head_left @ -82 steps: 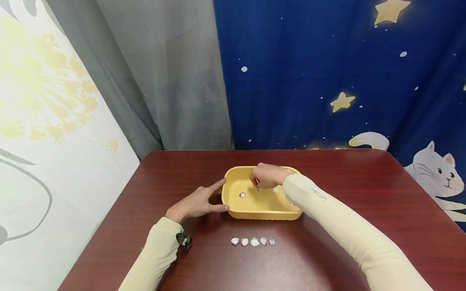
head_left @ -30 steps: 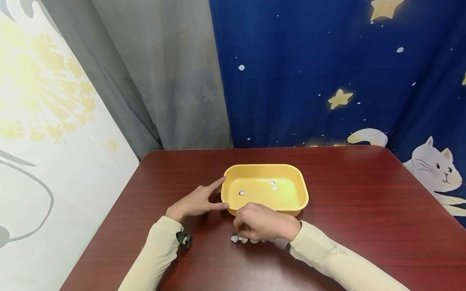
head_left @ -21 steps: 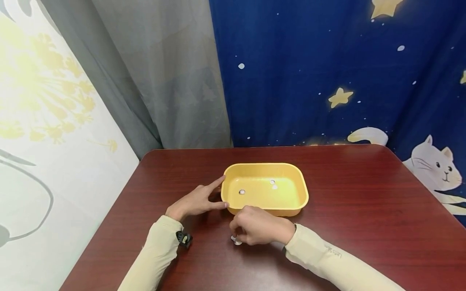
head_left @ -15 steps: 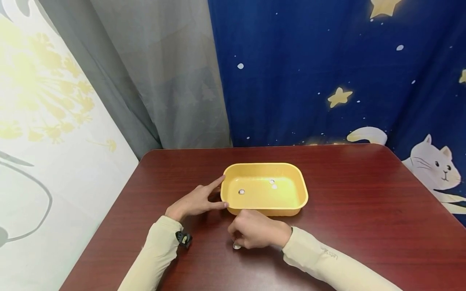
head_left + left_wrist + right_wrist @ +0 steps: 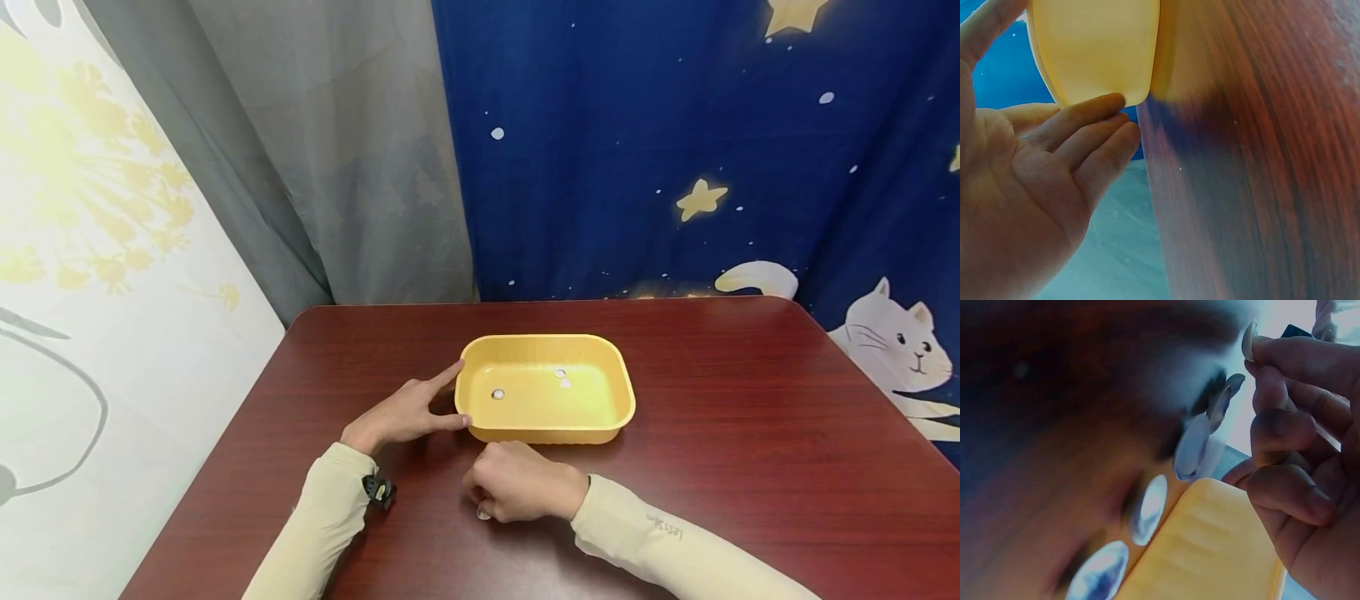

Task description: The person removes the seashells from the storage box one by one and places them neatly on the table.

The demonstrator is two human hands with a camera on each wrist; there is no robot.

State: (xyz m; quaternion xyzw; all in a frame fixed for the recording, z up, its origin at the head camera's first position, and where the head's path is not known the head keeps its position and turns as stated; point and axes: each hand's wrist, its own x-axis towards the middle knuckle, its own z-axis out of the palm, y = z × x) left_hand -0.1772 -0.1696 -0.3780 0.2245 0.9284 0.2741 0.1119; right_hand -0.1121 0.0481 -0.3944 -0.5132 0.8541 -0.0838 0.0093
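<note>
My left hand (image 5: pixel 405 414) lies along the left side of a yellow basin (image 5: pixel 540 437), fingers extended, with index finger and thumb touching its rim. In the left wrist view its fingers (image 5: pixel 1085 122) meet the basin wall. My right hand (image 5: pixel 521 483) is low over the table in front of the basin. Between thumb and forefinger it pinches a small pale seashell (image 5: pixel 1249 342), its other fingers curled in. In the right wrist view a row of several seashells (image 5: pixel 1149 509) runs along the table beside the basin. From the head view my right hand hides this row.
Inside the basin lie three small shells, one shell (image 5: pixel 498 394) at left and a pair of shells (image 5: pixel 562 379) right of centre. The dark red table (image 5: pixel 750 400) extends around it. A grey curtain (image 5: pixel 375 167) and a blue starry curtain (image 5: pixel 600 150) hang behind.
My right hand has come out of the basin to the shell row in front, then shifted slightly left and nearer to me with a shell. The left hand has stayed at the basin.
</note>
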